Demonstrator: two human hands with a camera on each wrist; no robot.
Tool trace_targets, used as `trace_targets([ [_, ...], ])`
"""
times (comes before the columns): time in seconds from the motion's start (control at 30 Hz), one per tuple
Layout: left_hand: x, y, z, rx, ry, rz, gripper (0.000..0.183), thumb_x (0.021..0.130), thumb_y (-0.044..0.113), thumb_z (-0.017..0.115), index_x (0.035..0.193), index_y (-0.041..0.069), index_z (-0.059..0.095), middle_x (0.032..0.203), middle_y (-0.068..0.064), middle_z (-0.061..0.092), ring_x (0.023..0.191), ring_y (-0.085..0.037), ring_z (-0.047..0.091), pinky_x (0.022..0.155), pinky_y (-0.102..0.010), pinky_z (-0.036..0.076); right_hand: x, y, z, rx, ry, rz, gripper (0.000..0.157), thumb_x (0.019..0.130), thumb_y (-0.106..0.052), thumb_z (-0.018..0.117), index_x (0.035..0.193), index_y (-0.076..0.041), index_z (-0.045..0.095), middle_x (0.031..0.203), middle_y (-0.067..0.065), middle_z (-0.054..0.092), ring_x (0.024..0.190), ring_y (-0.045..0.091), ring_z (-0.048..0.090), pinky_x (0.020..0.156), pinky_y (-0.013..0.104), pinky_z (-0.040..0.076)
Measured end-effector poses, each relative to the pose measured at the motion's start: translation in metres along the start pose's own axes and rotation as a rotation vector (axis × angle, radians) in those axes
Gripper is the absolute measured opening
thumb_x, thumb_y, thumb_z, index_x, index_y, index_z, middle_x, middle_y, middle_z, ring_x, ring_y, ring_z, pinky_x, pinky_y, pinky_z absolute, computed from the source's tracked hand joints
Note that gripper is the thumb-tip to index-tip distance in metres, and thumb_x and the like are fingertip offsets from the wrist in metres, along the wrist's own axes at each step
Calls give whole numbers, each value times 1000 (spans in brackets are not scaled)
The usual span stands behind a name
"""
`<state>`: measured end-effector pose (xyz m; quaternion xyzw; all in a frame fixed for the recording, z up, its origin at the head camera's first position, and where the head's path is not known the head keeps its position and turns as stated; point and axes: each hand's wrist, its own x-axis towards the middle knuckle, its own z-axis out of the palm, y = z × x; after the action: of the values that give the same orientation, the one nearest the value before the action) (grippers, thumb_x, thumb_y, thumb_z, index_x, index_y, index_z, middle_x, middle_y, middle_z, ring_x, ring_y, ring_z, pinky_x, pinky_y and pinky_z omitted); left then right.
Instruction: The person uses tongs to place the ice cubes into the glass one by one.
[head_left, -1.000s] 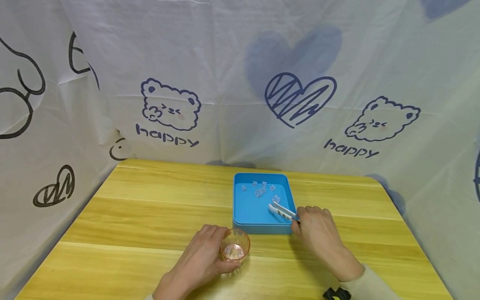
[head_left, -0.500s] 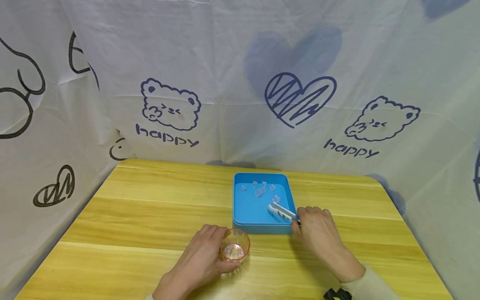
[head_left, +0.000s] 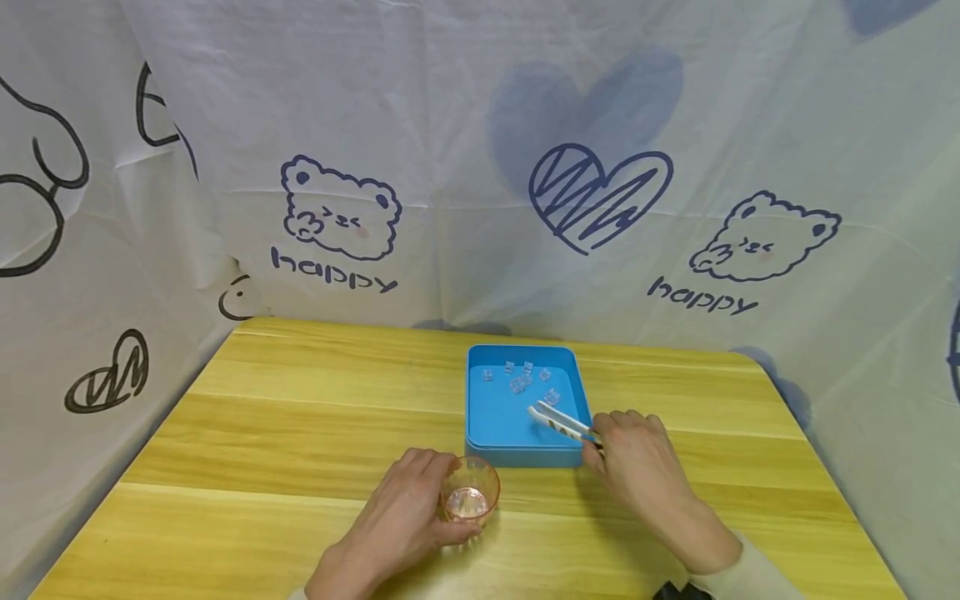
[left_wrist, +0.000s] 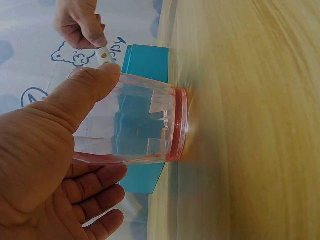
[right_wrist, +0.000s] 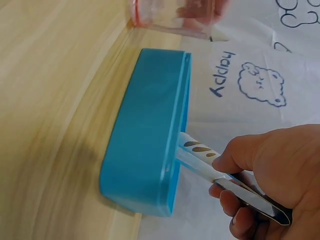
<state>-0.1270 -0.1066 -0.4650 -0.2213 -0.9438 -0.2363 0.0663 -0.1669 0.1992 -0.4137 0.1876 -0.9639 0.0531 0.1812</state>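
Observation:
A clear cup with a pinkish-orange tint (head_left: 471, 493) stands on the table, and my left hand (head_left: 405, 512) grips it from the left, thumb and fingers around its side. A few clear pieces (left_wrist: 159, 120) appear at its bottom in the left wrist view. My right hand (head_left: 637, 458) holds white tongs with gold marks (head_left: 561, 420), pinched between thumb and fingers. Their tips reach over the near right part of a shallow blue tray (head_left: 498, 425), slightly apart. Several small clear cubes (head_left: 519, 384) lie in the tray; one cube (head_left: 552, 397) is just beyond the tips.
The wood-grain table (head_left: 300, 417) carries the tray, with the cup in front of it and slightly left. A white cloth (head_left: 465, 275) printed with bears and hearts hangs behind the table and along both sides.
The tongs' tips have shifted slightly left, away from the nearest cube, and their arms look closer together. The left hand and cup stay in place.

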Motion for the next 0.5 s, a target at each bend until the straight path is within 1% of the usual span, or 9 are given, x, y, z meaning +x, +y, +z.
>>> trace_targets([
  [0.2, 0, 0, -1, 4, -1, 2, 74, 74, 53, 93, 125, 7, 66, 117, -3, 69, 113, -19, 60, 103, -45, 55, -3, -5, -10, 30, 31, -30, 22, 87, -16, 80, 75, -14, 62, 64, -6, 49, 61, 12, 41, 59, 29, 30],
  [0.3, 0, 0, -1, 5, 3, 10, 74, 74, 53, 93, 125, 6, 66, 117, -3, 69, 113, -19, 60, 103, -45, 55, -4, -10, -15, 61, 38, -49, 20, 87, -17, 83, 78, -15, 65, 65, -9, 53, 63, 10, 44, 61, 28, 32],
  [0.4, 0, 0, -1, 10, 10, 16, 73, 75, 53, 93, 124, 6, 66, 116, -3, 69, 113, -19, 60, 102, -45, 55, -7, -14, -21, 86, 61, -92, 19, 85, -18, 86, 80, -16, 67, 68, -11, 56, 66, 8, 46, 62, 26, 33],
  [0.5, 0, 0, -1, 15, 16, 23, 73, 75, 54, 92, 124, 6, 66, 116, -3, 69, 112, -19, 60, 100, -46, 55, -9, -18, -25, 103, 92, -155, 19, 84, -18, 86, 81, -16, 67, 70, -11, 58, 66, 6, 46, 62, 24, 34],
])
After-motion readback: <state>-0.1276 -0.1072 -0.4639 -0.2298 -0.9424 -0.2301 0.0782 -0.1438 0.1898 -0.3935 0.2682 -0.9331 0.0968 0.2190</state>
